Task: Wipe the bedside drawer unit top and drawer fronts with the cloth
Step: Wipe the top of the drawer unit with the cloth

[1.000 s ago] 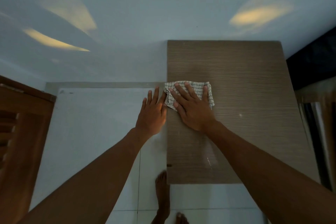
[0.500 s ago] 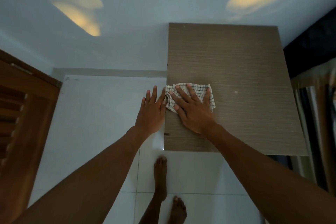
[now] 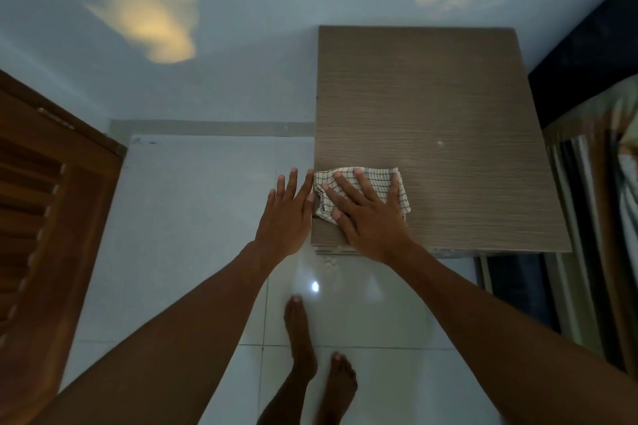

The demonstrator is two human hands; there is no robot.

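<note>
Nearer the front edge than half a second ago, the checked cloth (image 3: 379,179) is now seen by the front left corner of the drawer unit top (image 3: 431,97). It is pressed flat beneath the right hand (image 3: 366,217), whose straight fingers are spread over it. The left hand (image 3: 286,214) is held open, flat-fingered, just beside the unit's left edge.

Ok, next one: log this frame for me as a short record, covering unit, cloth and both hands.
unit: wood-grain top seen from above; drawer fronts out of view
cloth: checked, rumpled, near the top's front left corner
right hand: flat on the cloth, fingers spread, pressing it
left hand: fingers straight, beside the top's left edge, off the cloth
floor: pale tiles, bare feet
</note>
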